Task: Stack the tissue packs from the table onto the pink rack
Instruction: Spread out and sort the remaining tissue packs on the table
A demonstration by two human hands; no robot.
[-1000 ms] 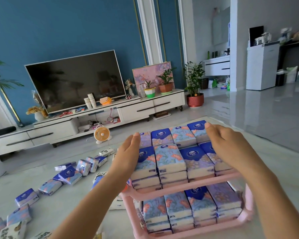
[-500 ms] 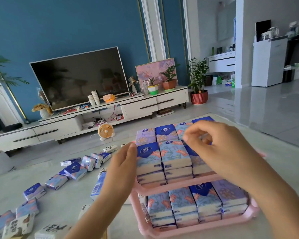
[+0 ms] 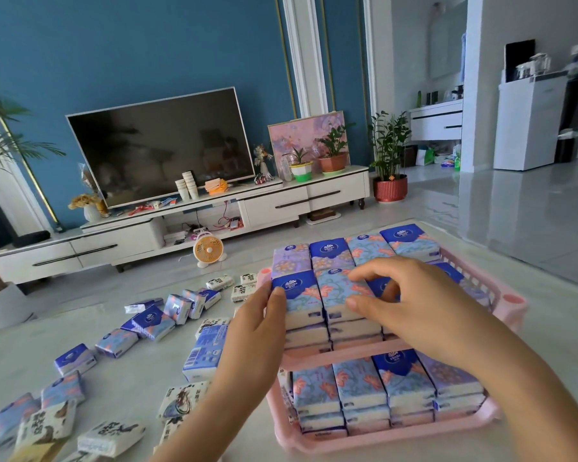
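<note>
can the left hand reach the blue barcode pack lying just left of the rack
Probably yes: the left hand rests against the stack on the pink rack, holding nothing, and the blue barcode pack lies beside its wrist with nothing between.

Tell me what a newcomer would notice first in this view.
The two-tier pink rack at right stands out, both tiers packed with floral blue tissue packs. On its upper stack, the left hand lies flat against the left side and the right hand curls over the top. Loose packs lie scattered across the table at left.
</note>
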